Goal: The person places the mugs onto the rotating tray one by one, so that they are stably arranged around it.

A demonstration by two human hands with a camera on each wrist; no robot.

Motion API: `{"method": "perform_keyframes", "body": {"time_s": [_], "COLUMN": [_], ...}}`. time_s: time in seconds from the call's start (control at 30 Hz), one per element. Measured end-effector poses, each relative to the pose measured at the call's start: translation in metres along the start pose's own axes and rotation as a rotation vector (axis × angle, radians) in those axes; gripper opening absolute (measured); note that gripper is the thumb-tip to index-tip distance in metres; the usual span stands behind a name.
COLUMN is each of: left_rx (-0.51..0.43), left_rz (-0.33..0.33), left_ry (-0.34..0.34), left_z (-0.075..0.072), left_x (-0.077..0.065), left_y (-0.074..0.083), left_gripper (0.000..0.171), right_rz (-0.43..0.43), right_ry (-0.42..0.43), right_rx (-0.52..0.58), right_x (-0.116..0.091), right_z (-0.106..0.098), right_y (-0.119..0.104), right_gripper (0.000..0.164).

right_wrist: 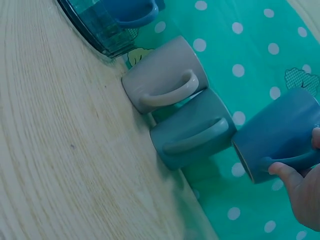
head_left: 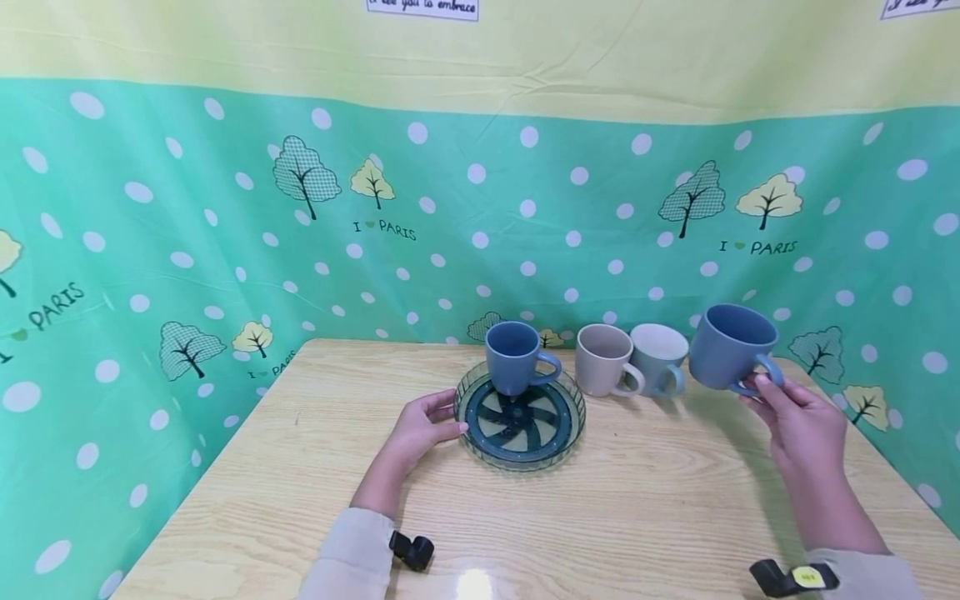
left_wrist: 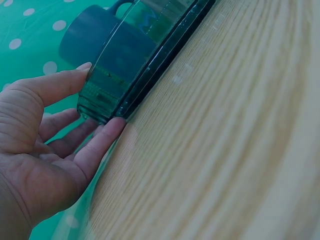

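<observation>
My right hand (head_left: 810, 429) grips a blue mug (head_left: 720, 350) by its handle. The right wrist view shows this mug raised off the table and tilted. On the left, my left hand (head_left: 420, 429) holds the side of a round, clear green tray (head_left: 573, 429), its thumb at the rim and a fingertip low on the outer wall. A second blue mug (head_left: 512, 360) stands upright in the back of the tray, handle to the right. Right of the tray, a beige mug (right_wrist: 160, 75) and a grey-green mug (right_wrist: 187, 132) stand side by side on the table.
The wooden table (head_left: 637, 517) has its back edge close to a green polka-dot cloth (head_left: 450, 208) hanging behind and at both sides. The beige and grey-green mugs stand between the tray and the raised mug.
</observation>
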State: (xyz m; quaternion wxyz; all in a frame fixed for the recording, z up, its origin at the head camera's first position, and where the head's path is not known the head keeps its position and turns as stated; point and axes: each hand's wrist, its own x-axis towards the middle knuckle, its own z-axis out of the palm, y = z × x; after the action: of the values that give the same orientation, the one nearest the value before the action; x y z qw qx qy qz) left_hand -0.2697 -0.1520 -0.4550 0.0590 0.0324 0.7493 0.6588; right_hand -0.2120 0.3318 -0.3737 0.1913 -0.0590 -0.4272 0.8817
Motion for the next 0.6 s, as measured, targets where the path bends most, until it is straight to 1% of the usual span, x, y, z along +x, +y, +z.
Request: {"method": "perform_keyframes", "body": {"time_s": [0.03,0.07,0.23,0.27,0.3,0.6], "left_rx": [-0.002,-0.003,-0.011,-0.009,-0.008,-0.020], "left_rz": [0.001,0.003,-0.004,-0.004,-0.001,0.003], "left_ry": [-0.005,-0.012,-0.012,-0.009,-0.004,-0.012], "left_z": [0.000,0.000,0.000,0.000,0.000,0.001], "left_x": [0.000,-0.002,-0.001,-0.002,0.000,-0.002], "left_y": [0.000,0.004,0.004,0.004,0.000,0.003], "left_gripper": [0.072,0.072,0.071,0.071,0.071,0.072], "right_rz": [-0.002,-0.002,-0.003,-0.004,-0.004,-0.014], "right_ry": [-0.002,-0.004,-0.021,-0.026,-0.033,-0.079], "right_rx": [-0.007,-0.013,-0.036,-0.037,-0.034,-0.013], "right_x": [-0.001,-0.001,-0.004,-0.004,-0.004,-0.010], "right_z": [0.000,0.001,0.003,0.004,0.004,0.012], "right_y": [0.000,-0.001,-0.001,-0.001,-0.001,-0.001], "right_gripper": [0.018,0.018,0.021,0.022,0.022,0.025]}}
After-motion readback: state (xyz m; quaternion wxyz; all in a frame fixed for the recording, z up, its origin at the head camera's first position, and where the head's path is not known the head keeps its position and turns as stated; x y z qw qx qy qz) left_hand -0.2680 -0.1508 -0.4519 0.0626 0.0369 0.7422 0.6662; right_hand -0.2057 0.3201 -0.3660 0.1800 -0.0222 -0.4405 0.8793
